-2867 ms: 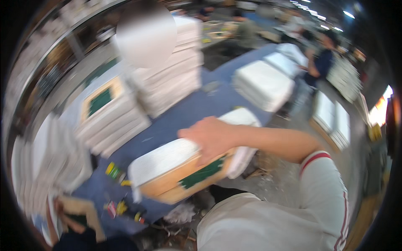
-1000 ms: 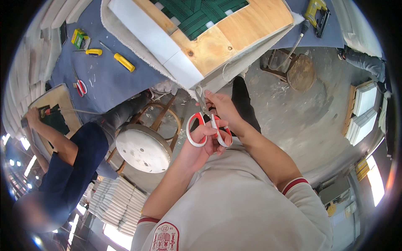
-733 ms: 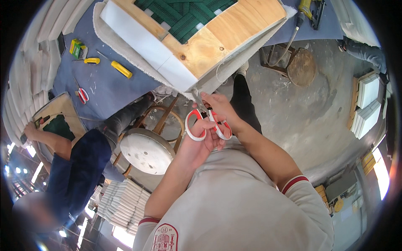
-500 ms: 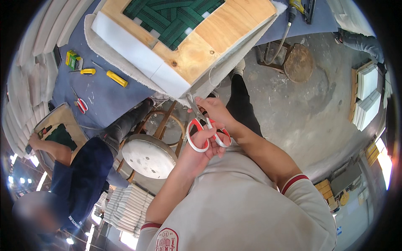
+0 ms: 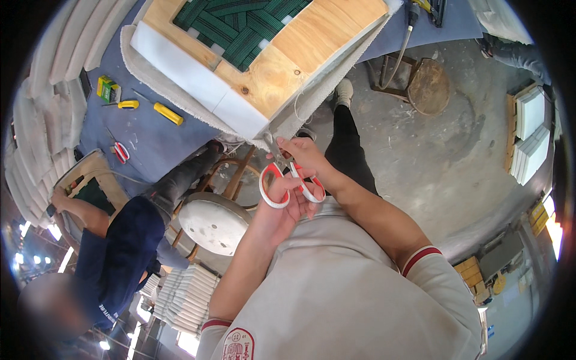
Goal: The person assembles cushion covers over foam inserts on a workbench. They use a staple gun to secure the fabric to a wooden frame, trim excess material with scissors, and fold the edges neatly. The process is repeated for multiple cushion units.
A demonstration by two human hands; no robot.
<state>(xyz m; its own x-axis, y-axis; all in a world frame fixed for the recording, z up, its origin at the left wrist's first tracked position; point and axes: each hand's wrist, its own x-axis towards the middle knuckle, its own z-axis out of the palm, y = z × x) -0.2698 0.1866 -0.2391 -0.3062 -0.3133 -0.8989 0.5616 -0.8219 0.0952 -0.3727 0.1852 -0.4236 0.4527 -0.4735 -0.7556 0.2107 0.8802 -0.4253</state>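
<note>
My left hand (image 5: 283, 207) grips the handles of a large pair of scissors (image 5: 275, 191) with red and white loops, which stand apart. Their blades point up toward the near corner of a fabric cover (image 5: 300, 123). By the blades, my right hand (image 5: 305, 155) is closed, its thumb and fingers pinched at the fabric's edge; my fingers partly hide the exact grip. The pale fabric lies under a block of white foam (image 5: 198, 81) topped by a wooden frame (image 5: 288, 66) with woven green webbing (image 5: 240, 30). A loose thread hangs beside the corner.
On the blue-grey table (image 5: 174, 141) lie yellow-handled screwdrivers (image 5: 168, 114), smaller red-handled scissors (image 5: 122, 153) and a green-yellow box (image 5: 108, 89). A round stool (image 5: 215, 223) stands at my left, another (image 5: 428, 87) at far right. A co-worker (image 5: 123, 252) handles another webbed frame at left.
My hands and the scissors have shifted slightly left and up, still at the fabric corner. The whole view has shifted a little. The co-worker's hand has moved a little on the other frame.
</note>
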